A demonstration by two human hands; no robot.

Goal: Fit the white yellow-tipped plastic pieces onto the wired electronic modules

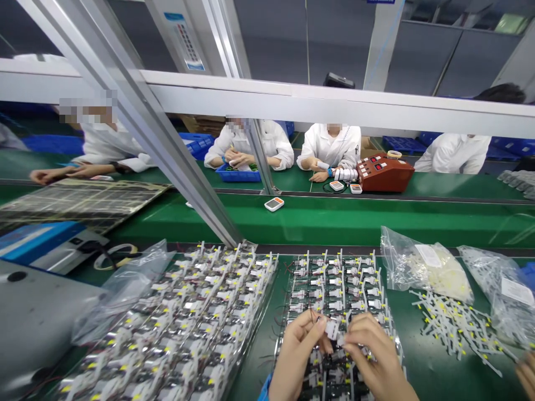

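Over the right-hand tray (395,328) of small motor-like assemblies, my left hand (298,348) pinches a small white plastic part (332,329) between thumb and finger. My right hand (371,351) is closed at the other side of that part, its thumb and fingertips pressed together on a small pale piece. The fingertips of both hands nearly meet. Rows of assemblies with white stems and yellow bits lie beneath them. A second, larger tray (251,334) of similar assemblies sits to the left.
Loose white-and-yellow sticks (455,326) lie at the right, near plastic bags (443,273). A grey machine (37,323) is at the left. A metal post (184,167) rises behind the trays. Several people in white work across the green conveyor (355,220). Another person's hand shows at the right edge.
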